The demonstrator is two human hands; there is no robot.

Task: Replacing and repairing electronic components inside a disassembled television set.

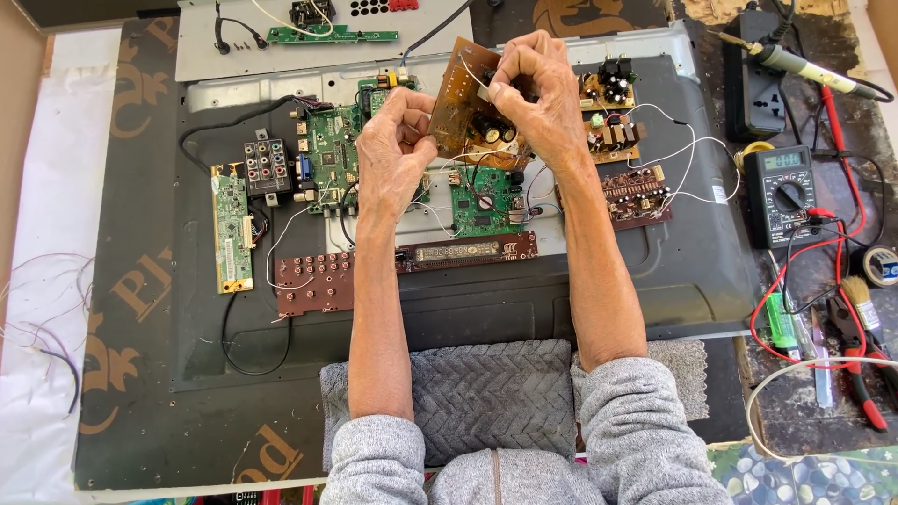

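Observation:
A brown circuit board [460, 105] with black capacitors is lifted and tilted above a dark flat-panel back cover [673, 271]. My left hand [393, 150] grips its lower left edge. My right hand [535, 98] pinches at the board's upper right side, fingers curled around a thin white wire. Several other boards lie under the hands: a green main board [329, 154], a smaller green board [484, 201] and a long brown strip board [468, 252].
A black multimeter [779, 194] with red and black leads lies at right, beside a power strip [756, 89], a soldering iron [809, 67], pliers and a brush. A narrow green board [231, 229] lies at left. A grey knitted cloth [496, 393] covers the near edge.

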